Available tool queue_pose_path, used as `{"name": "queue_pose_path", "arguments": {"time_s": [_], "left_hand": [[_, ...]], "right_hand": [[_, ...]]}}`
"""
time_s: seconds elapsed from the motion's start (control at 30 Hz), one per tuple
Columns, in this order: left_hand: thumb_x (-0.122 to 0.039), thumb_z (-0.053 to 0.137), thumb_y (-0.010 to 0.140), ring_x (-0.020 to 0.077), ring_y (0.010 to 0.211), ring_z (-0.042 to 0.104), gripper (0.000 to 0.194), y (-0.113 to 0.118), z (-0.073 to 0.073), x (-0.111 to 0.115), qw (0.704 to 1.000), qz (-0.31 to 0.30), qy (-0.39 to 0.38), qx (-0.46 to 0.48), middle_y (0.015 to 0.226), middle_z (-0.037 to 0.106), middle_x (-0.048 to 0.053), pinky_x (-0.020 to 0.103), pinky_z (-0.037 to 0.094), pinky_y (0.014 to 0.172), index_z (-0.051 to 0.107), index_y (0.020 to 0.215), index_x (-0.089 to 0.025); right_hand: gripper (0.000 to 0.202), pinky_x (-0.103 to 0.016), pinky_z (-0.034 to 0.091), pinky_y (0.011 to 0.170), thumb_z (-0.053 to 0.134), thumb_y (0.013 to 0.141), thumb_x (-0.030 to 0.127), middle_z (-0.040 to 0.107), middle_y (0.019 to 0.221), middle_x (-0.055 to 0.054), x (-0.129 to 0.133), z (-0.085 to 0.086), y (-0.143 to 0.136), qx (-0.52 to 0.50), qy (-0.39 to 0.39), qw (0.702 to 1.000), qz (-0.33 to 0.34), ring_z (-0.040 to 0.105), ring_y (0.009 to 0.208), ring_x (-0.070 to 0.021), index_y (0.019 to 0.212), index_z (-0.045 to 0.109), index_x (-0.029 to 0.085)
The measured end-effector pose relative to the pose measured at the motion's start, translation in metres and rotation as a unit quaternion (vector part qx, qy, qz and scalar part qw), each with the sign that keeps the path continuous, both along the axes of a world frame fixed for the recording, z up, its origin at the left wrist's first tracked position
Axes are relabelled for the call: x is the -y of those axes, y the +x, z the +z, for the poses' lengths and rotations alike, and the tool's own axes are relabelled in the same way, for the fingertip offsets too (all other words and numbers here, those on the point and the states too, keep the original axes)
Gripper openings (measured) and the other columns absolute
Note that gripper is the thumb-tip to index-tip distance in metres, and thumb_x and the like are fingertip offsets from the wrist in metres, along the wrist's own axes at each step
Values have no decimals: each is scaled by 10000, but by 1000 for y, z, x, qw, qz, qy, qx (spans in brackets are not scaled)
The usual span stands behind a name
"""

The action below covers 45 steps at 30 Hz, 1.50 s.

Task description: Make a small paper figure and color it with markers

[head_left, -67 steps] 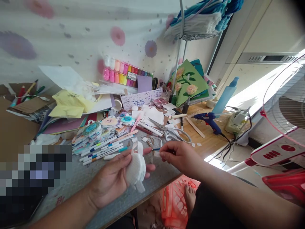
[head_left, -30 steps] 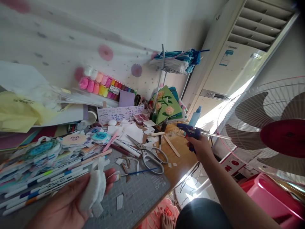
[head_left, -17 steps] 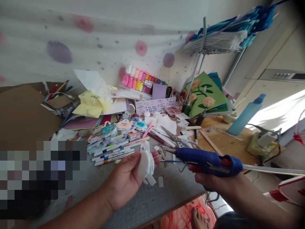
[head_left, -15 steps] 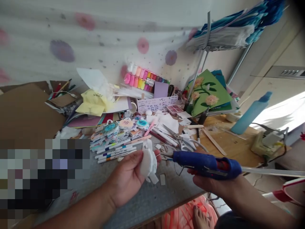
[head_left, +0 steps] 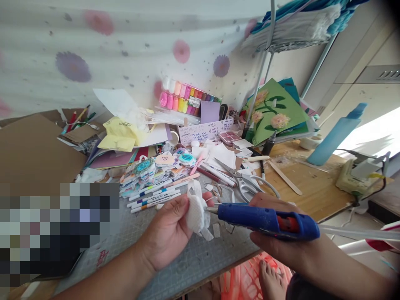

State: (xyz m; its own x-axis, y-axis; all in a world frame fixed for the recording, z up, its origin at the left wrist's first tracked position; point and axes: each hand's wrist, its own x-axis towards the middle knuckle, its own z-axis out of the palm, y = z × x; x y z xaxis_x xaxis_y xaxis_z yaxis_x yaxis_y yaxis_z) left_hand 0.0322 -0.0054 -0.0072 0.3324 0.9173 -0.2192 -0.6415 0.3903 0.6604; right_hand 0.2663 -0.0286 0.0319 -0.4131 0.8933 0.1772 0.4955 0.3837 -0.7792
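My left hand (head_left: 168,233) pinches a small white padded fabric piece (head_left: 196,213) with a loop at its top and a strip at its bottom, held above the grey cutting mat (head_left: 175,271). Wrapped round a blue hot glue gun (head_left: 246,216), my right hand (head_left: 281,246) keeps it level, its metal nozzle pointing left at the fabric's right edge. A clear glue stick (head_left: 359,232) sticks out of the gun's back. Whether the nozzle touches the fabric is too small to tell.
Scissors (head_left: 245,183) lie behind the gun. Markers (head_left: 156,200) and decorated cutouts (head_left: 143,168) sit behind my left hand. A blue bottle (head_left: 336,137) stands at the right, a cardboard box (head_left: 37,146) at the left. Green flower card (head_left: 275,112) leans at the back.
The glue gun's nozzle has moved left and slightly down, closer to the white fabric piece. The camera view has shifted slightly. Both hands keep their hold.
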Motion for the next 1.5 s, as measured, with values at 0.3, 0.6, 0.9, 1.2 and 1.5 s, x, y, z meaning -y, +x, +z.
{"name": "queue_pose_path", "arguments": {"time_s": [0.3,0.6,0.9,1.2,1.5], "left_hand": [[-260,776,741,202,959,705,256,-2,-1,-1,1000,-21,7,4,1055,753,107,231,552,850,749,948,-113],[-248,697,806,207,825,708,149,1,-3,-4,994,77,-19,-81,933,764,108,288,572,755,737,887,-129],[-416,766,698,80,522,492,311,3,-2,10,960,-20,83,-265,603,591,-27,183,377,491,617,720,-144],[-443,705,702,121,602,467,314,4,2,18,872,-93,204,-436,653,539,-18,232,365,539,582,737,-157],[-345,705,670,178,730,571,237,6,4,17,865,-105,225,-437,760,625,17,285,457,664,610,790,-164]], "right_hand": [[208,-285,391,524,544,743,115,492,649,0,7,0,5,85,106,991,-5,509,597,-159,627,419,234],[132,-280,486,570,628,713,186,612,867,-30,7,-4,11,26,106,994,-9,595,670,-168,811,647,274],[280,-282,477,515,691,781,488,697,737,-41,-11,-26,5,-249,-119,953,-123,640,657,-204,925,678,248],[365,-331,495,619,849,586,327,683,744,-7,-13,-30,-43,-343,-186,917,-85,623,667,-194,894,672,247],[269,-276,500,584,768,672,175,664,727,20,-17,-32,-38,-398,-167,895,-114,609,638,-148,903,666,271]]}}
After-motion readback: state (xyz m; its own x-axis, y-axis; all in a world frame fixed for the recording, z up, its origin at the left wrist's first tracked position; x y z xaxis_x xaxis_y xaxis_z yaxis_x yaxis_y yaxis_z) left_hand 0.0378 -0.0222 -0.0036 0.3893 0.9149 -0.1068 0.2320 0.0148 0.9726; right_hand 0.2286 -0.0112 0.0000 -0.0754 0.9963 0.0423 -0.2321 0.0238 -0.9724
